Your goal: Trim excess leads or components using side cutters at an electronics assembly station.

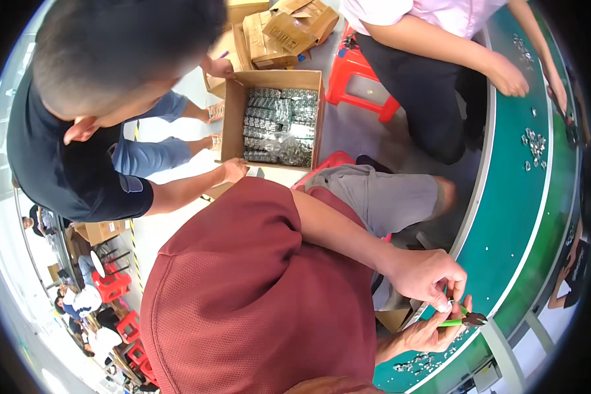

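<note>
My left hand point(430, 279) is closed in a pinch above the bench edge. Between its fingertips is a tiny pale piece point(450, 302), too small to name. Just below it, my right hand point(430, 335) grips green-handled side cutters point(473, 320), whose dark jaws point right, away from my palm. The fingertips of both hands are close together. Several small shiny metal-looking parts point(423, 362) lie scattered on the green work surface point(486, 262) beside my right hand.
Across the bench, a co-worker's hand point(509, 77) rests near more small shiny parts point(535, 146). Another person in a dark shirt point(65, 171) holds a cardboard box point(317, 125) of packed clear trays point(269, 118). A red stool point(348, 72) and flattened cartons point(289, 29) stand behind.
</note>
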Demonstrator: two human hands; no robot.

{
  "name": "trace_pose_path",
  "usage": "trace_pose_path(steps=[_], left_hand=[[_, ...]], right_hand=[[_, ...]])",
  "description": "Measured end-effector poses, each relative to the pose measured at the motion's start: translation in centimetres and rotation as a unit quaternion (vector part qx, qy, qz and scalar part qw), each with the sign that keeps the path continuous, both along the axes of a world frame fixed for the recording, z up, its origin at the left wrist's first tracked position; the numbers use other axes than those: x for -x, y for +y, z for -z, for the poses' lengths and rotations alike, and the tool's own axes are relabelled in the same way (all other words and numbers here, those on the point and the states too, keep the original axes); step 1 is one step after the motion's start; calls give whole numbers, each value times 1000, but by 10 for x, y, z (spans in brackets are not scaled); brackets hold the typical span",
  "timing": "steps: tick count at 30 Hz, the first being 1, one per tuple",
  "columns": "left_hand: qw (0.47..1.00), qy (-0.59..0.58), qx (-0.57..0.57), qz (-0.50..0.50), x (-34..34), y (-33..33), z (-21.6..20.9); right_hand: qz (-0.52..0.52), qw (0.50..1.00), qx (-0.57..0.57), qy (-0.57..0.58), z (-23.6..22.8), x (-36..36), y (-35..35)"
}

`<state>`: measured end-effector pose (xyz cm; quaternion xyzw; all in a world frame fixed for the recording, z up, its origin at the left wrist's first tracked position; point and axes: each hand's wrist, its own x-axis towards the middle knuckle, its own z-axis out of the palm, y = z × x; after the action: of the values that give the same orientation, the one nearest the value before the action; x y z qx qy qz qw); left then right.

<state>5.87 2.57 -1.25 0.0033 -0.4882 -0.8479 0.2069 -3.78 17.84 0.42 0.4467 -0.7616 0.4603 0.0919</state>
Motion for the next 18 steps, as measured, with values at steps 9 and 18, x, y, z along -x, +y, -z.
trace_pose_path(steps=[9,18], left_hand=[[999,33,-19,-2,-1,-8,3],[995,75,-54,26,-8,-8,4]], right_hand=[[39,999,25,6,-2,-14,-12],[49,999,-5,-15,-1,-23,-7]])
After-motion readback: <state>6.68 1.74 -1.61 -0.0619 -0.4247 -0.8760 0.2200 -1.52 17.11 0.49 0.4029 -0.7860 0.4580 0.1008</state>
